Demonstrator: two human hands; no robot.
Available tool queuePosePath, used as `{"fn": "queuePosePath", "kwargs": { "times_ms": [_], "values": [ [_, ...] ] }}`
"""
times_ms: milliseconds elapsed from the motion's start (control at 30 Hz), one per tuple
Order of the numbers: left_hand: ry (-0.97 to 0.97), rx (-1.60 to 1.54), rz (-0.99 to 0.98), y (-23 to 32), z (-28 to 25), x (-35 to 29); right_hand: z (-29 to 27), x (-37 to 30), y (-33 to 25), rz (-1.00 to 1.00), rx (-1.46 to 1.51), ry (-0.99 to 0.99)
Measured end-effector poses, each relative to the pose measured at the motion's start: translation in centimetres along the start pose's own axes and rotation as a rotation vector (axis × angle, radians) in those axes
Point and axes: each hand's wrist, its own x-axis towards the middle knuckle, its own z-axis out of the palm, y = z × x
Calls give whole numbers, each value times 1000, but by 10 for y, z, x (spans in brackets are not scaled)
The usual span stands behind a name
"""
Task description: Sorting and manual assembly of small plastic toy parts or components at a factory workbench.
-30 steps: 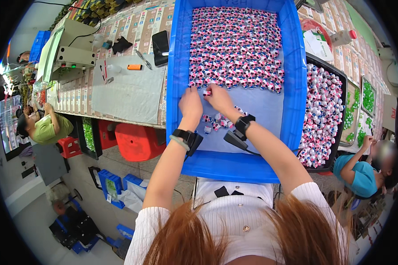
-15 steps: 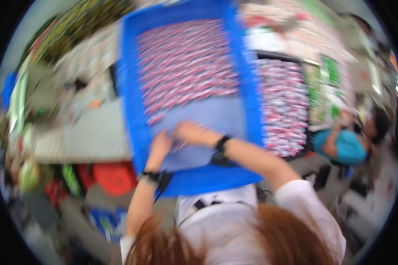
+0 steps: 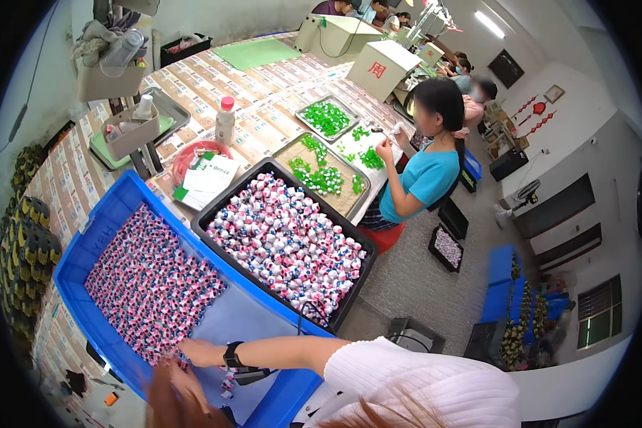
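Counter (image 3: 264,96) has trayed pieces (image 3: 285,235) beyond right hand (image 3: 201,352), likely for reach; can't tell grip there or in left hand (image 3: 185,385).

Patterned bench (image 3: 267,87): red-capped bottle (image 3: 225,125) just beside a red bowl (image 3: 185,161), green mat (image 3: 257,54) farther back. Lined metal tray (image 3: 340,200) holds green pieces (image 3: 322,178). Co-worker (image 3: 429,175) in teal sits on red stool (image 3: 384,239). Red ornaments (image 3: 539,108) on wall (image 3: 578,118).

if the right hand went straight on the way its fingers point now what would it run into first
Most likely the small pink-and-white pieces in the blue bin: they lie right by the fingertips of the right hand. Whether it already touches them is hard to tell.
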Motion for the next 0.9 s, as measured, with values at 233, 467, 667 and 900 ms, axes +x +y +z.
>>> {"fn": "queuePosePath", "kwargs": {
  "times_ms": [233, 467, 667, 900],
  "values": [
    [-81, 196, -14, 30, -20, -9, -6, -9, -9, -15, -39, 52],
    [-430, 123, 18, 37, 9, -60, -24, -72, -6, -210, -581, -210],
    [-345, -100, -73, 18, 27, -63, -6, -72, 0, -125, -476, -251],
    [-409, -46, -166, 40, 16, -51, -27, -78, 20, -125, -436, -131]
  ]
}}
